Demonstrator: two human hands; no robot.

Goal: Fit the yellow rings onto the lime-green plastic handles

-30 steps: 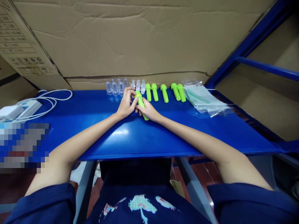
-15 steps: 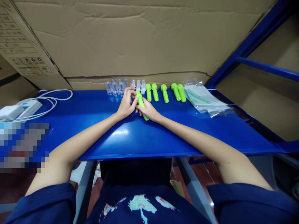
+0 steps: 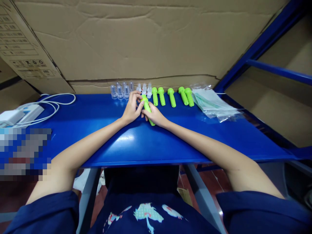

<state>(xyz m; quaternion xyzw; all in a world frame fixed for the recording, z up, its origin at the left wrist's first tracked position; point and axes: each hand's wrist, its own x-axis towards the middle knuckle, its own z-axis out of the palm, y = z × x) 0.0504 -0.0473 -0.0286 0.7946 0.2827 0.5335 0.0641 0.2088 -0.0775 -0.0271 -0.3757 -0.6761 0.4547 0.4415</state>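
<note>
Both hands grasp one green pen (image 3: pixel 147 105), left hand (image 3: pixel 131 109) at its tip and right hand (image 3: pixel 154 115) on its barrel, apparently fitting a part; the next move likely needs steady alignment.

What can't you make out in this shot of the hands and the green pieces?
- Green piece, head view: its middle is covered by the left hand and right hand.
- Clear caps: too small for detail.
- Far-left patch: blurred out.
- Plastic bags: contents unclear through glare.

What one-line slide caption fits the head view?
Both hands, left hand and right hand, grip a green plastic piece on a blue table.
</note>
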